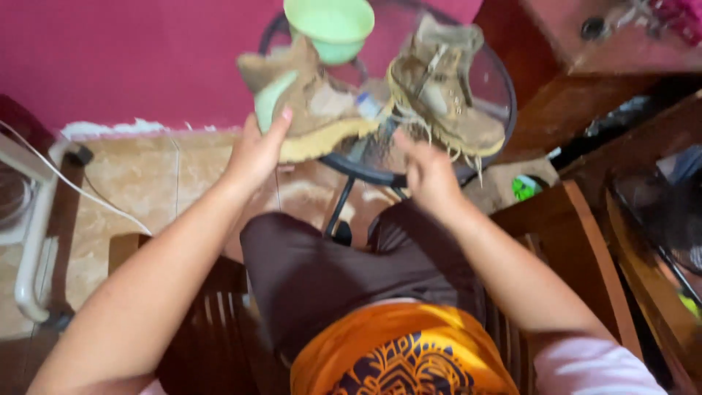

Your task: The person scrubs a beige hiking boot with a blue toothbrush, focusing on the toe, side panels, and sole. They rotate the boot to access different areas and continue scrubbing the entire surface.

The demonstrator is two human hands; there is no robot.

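My left hand (256,150) grips the heel of a dirty tan boot (314,106) and holds it over the near edge of a small round glass table (504,110). A second tan boot (442,88) stands on the table to the right, its laces hanging over the rim. My right hand (428,172) is curled just below that rim, near the dangling laces; the blur hides whether it pinches anything. A light green bowl (330,25) sits at the table's far side.
I sit on a dark wooden slatted chair (212,322), knees toward the table. A white fan stand (33,241) with a cable is on the tiled floor at left. Wooden furniture (585,241) crowds the right. A magenta wall (124,58) is behind.
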